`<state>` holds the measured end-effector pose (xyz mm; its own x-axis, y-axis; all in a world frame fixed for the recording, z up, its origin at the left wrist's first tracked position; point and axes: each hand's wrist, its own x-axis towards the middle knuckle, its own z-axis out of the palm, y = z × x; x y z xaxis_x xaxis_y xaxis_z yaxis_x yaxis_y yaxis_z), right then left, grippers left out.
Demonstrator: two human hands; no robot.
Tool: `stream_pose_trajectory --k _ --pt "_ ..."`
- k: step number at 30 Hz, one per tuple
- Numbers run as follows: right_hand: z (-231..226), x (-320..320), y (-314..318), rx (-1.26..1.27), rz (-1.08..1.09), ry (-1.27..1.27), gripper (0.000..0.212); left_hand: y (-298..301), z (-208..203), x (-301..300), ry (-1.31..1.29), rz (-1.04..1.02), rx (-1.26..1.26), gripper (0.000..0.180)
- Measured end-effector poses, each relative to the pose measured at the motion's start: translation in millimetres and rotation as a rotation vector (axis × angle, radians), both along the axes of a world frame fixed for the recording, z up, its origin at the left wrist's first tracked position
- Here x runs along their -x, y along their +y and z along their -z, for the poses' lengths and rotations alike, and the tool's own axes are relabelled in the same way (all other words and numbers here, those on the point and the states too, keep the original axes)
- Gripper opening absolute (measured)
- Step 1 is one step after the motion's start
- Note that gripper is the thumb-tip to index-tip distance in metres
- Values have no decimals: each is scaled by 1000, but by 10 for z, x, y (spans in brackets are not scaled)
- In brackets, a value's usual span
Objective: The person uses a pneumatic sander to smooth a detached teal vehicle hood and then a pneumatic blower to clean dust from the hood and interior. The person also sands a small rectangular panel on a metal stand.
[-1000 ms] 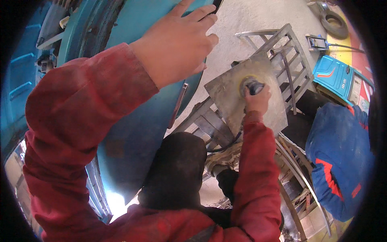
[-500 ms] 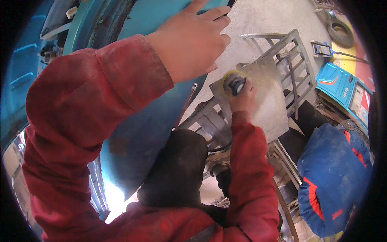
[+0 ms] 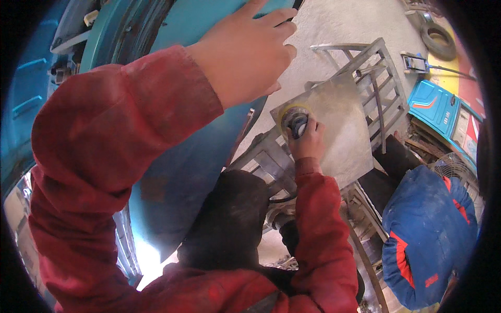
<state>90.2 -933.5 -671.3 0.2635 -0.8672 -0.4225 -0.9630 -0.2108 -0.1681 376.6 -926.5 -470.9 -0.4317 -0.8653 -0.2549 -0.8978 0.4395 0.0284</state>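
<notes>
In my right hand point(image 3: 308, 141), fingers closed round it, is what looks like a round sander point(image 3: 296, 123) with a yellow edge, dark body and pale cap. It sits over the left part of a dull, squarish metal sheet point(image 3: 342, 112). The sheet rests across a grey slatted metal frame point(image 3: 389, 86). My left hand point(image 3: 250, 49) is spread over a blue-green vehicle panel point(image 3: 182, 156), fingertips near the panel's far edge. Its palm is hidden, so how firmly it touches cannot be seen.
A blue jacket point(image 3: 430, 240) with red trim lies bunched at the right, near a wire fan guard point(image 3: 453, 166). Farther off are a turquoise panel point(image 3: 433, 101), a tyre point(image 3: 439, 39) and a blue floor jack point(image 3: 417, 63). A dark bent pipe point(image 3: 380, 112) stands beside the sheet.
My right hand has drawn the sander a little nearer and to the left on the sheet. The left hand has stayed in place on the panel.
</notes>
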Motion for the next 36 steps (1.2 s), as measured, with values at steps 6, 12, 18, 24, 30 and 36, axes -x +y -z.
stream_pose_trajectory --k 6,12,18,24,30,36 --pt "26 105 -505 343 261 -75 77 76 17 52 -22 -46 94 43" --pt "-28 476 -335 172 246 -20 77 11 -19 10 -10 -17 86 46" --pt "12 580 -861 324 329 -48 77 13 138 44 7 -48 98 55" --pt "12 661 -902 235 273 -12 81 96 65 85 87 -147 218 54" --pt "-6 570 -947 278 264 -99 81 73 124 68 97 -168 243 46" --pt "60 378 -1082 183 236 -62 77 50 109 69 100 -188 200 49"
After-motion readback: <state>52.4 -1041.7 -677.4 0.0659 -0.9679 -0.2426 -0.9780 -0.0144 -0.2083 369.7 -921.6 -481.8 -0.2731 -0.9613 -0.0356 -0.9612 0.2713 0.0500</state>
